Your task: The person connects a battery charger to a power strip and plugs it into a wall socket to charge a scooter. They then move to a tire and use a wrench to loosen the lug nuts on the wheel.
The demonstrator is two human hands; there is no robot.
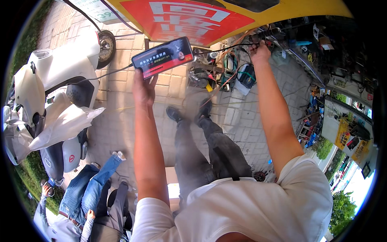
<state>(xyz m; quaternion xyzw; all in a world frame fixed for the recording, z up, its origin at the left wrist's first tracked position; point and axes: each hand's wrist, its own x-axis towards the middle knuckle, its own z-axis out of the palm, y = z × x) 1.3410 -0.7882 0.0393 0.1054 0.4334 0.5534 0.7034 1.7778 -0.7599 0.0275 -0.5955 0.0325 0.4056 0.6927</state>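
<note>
Clock: read from the middle of the view.
Charger (162,57): a flat, dark-edged box with a dark and red face, at 11 o'clock, raised above the paving (133,135) and tilted, its right end higher.
Left hand (144,89): at 10 o'clock, pinching the charger by its lower left corner, thumb on the face; most of the fingers are hidden behind.
Right hand (259,52): at about half past 1, arm stretched out, fingers bent together on the black cord (231,47); exactly what sits between the fingertips is too small to tell.
Black cord: leaves the charger's right end and runs through 12 and 1 o'clock to the right hand.
Grey cord (102,75): leaves the charger's left end toward 9 o'clock, reaching the scooter.
Scooter (66,66): white, between 9 and 10 o'clock, its wheel (106,49) at 10; a pale sheet (66,126) hangs at 9.
Sign (185,19): red with white marks, at 12 o'clock, beyond the charger.
Ground clutter: tools (200,78) at 12 o'clock, with a black case (246,76) wrapped in green near 2, below the right hand.
Shoes (174,114): dark, just above the middle.
Onlookers: people in blue jeans (86,185) and grey trousers (117,207), around 7 and 8 o'clock.
</note>
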